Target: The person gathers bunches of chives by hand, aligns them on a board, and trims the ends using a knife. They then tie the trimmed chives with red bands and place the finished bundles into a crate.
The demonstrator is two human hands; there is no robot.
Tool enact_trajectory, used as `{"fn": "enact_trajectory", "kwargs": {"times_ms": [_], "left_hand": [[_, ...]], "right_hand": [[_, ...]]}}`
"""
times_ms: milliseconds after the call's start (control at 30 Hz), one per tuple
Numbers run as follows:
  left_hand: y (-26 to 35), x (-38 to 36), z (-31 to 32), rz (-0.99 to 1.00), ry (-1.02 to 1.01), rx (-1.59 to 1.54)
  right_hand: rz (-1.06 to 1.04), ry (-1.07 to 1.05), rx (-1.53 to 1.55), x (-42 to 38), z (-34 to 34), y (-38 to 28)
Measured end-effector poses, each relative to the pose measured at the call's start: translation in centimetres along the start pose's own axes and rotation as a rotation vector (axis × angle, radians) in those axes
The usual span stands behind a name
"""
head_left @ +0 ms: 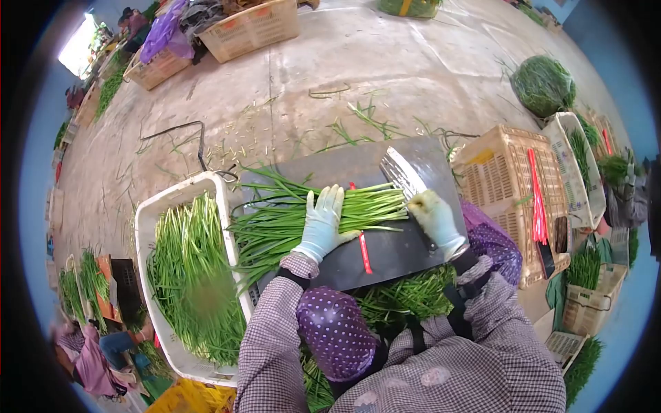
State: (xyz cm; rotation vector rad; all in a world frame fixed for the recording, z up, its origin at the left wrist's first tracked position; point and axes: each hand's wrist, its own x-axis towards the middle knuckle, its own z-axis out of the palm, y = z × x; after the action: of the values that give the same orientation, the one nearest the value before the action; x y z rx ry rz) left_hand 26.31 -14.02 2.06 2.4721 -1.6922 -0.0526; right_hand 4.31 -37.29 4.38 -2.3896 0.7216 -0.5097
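Pinning bunched green stalks (375, 206) with wide left grip (321, 226), holding silver-bladed knife (402, 172) in right grip (435, 217), with flat red strip (364, 253) untied and loads left in white plastic crate (222, 199).

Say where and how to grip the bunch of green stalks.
Best, I'd judge, around its middle, from above: the bunch lies flat, stalks gathered and nearly parallel there, while the leafy tips fan out. Come over the near long edge, as the left hand does; the knife in the right hand is by the pale ends.
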Motion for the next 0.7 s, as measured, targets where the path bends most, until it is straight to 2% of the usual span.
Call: {"fn": "enact_trajectory", "kwargs": {"times_ms": [67, 233, 300, 367, 400, 433, 500, 533, 567, 600, 633, 667, 700], "left_hand": [[0.0, 0.0, -0.1, -0.012, -0.001, -0.003], [0.1, 0.2, -0.2, -0.005, -0.008, -0.017], [0.0, 0.3, 0.1, -0.010, 0.000, -0.035], [-0.1, 0.3, 0.3, -0.006, 0.012, -0.065], [-0.1, 0.3, 0.5, -0.010, 0.011, -0.063], [-0.1, 0.2, 0.9, -0.007, 0.015, -0.054], [-0.1, 0.2, 0.8, -0.007, 0.014, -0.050], [0.1, 0.2, 0.3, -0.010, 0.011, -0.031], [0.3, 0.2, -0.2, -0.019, 0.007, -0.010], [0.3, -0.1, -0.3, 0.002, 0.090, -0.004], [0.5, 0.0, -1.5, 0.005, 0.083, -0.016], [0.5, 0.0, -1.5, 0.001, 0.030, -0.022], [0.4, -0.1, -1.7, 0.035, 0.076, -0.011]], "right_hand": [[-0.103, -0.060, -0.271, -0.3, 1.5, -1.5], [-0.226, 0.009, -0.495, 1.0, 5.1, 1.0], [-0.105, 0.053, -0.540, 1.6, 3.7, 1.7], [-0.010, 0.371, -0.253, 1.9, 0.4, 3.2], [0.064, 0.457, -0.173, 2.1, -2.4, 1.8], [0.145, 0.446, -0.151, 2.1, -3.9, 3.8], [0.123, 0.348, -0.693, 1.8, -4.6, 9.1], [0.115, 0.350, -0.692, 1.6, -5.2, 7.7], [0.010, 0.391, -0.835, 1.1, -6.2, 4.7], [-0.100, 0.427, -0.973, 0.9, -7.1, 2.4], [-0.118, 0.419, -0.961, 1.2, -7.4, 1.5], [0.048, 0.311, -0.731, 1.4, -7.4, 0.7], [0.210, 0.197, -0.500, 1.6, -7.2, 0.2]]}}
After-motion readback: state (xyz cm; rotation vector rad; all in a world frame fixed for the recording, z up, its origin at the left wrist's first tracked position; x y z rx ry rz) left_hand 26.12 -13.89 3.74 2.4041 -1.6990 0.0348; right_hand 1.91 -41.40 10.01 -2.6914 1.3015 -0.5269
